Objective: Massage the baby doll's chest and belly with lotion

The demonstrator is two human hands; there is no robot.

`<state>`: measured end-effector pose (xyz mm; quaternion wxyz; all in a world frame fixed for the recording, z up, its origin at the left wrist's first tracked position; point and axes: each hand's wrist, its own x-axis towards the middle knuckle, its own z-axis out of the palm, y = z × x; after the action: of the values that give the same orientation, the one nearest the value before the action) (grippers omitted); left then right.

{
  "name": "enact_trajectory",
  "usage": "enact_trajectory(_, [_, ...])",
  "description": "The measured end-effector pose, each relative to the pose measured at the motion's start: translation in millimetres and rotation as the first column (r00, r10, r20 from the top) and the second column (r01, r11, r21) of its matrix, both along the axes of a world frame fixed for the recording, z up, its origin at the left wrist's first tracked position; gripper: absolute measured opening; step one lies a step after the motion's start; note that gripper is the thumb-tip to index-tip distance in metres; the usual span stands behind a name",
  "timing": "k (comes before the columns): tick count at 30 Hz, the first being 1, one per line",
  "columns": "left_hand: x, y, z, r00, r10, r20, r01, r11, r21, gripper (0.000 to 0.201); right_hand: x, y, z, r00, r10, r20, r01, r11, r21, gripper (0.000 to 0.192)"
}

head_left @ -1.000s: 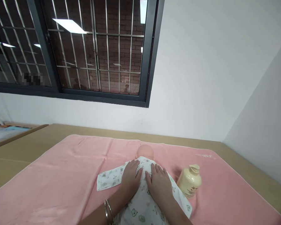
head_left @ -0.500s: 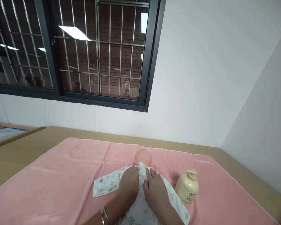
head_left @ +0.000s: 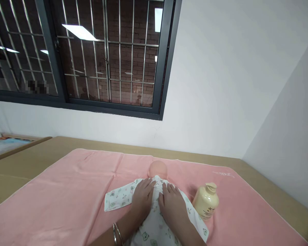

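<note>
A baby doll (head_left: pixel 158 169) with a bald, round head lies on a pink mat (head_left: pixel 74 184); its face does not show. Its body is covered by a white baby garment (head_left: pixel 154 222) with small green animal prints, sleeves spread to both sides. My left hand (head_left: pixel 143 196) rests flat on the garment's upper left part, fingers stretched toward the collar. On the upper right part lies my right hand (head_left: pixel 172 204), also flat, with its thumb apart. Both hands press on the cloth and grip nothing visible. A silver bangle (head_left: pixel 115 234) circles my left wrist.
A cream pump bottle (head_left: pixel 206 201) stands right of the doll, close to the right sleeve. The mat covers a wooden tabletop (head_left: pixel 51 150) against a white wall (head_left: pixel 207 85). A barred window (head_left: pixel 110 58) is above. At far left is a wood-edged compartment (head_left: pixel 7 147).
My left fingers have opened out from the collar and lie flatter and more spread. The raised collar cloth has settled lower. My right hand stays almost in place, and the view has shifted slightly.
</note>
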<state>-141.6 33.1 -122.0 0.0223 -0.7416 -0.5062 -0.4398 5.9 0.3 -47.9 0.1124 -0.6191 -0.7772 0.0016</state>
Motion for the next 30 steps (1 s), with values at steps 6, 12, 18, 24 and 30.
enact_trajectory(6, [-0.8,0.4,-1.6,0.994,0.101,0.033,-0.096,0.986,-0.14,0.04,4.2,7.1,2.9,1.0,-0.007,-0.02,0.007,1.0,-0.005,0.049])
enact_trajectory(12, [-1.6,4.4,-6.2,0.999,0.022,-0.029,-0.022,1.0,0.0,0.041,-2.2,4.0,2.0,1.0,0.0,0.007,0.0,0.999,-0.047,0.055])
enact_trajectory(18, [-0.4,-3.6,0.7,0.996,0.094,0.005,-0.094,0.995,-0.04,0.036,1.9,0.5,-0.1,0.999,-0.036,-0.021,0.035,0.998,-0.046,0.051])
enact_trajectory(24, [0.1,6.1,-4.9,0.985,0.146,-0.09,-0.148,0.989,-0.017,0.041,15.3,24.4,-6.5,0.985,0.054,-0.163,-0.063,0.997,-0.047,0.055])
enact_trajectory(30, [-2.0,2.8,-6.9,0.995,0.025,-0.1,-0.013,0.993,0.118,0.041,12.7,10.3,5.1,0.979,0.103,-0.176,-0.101,0.995,0.019,0.043])
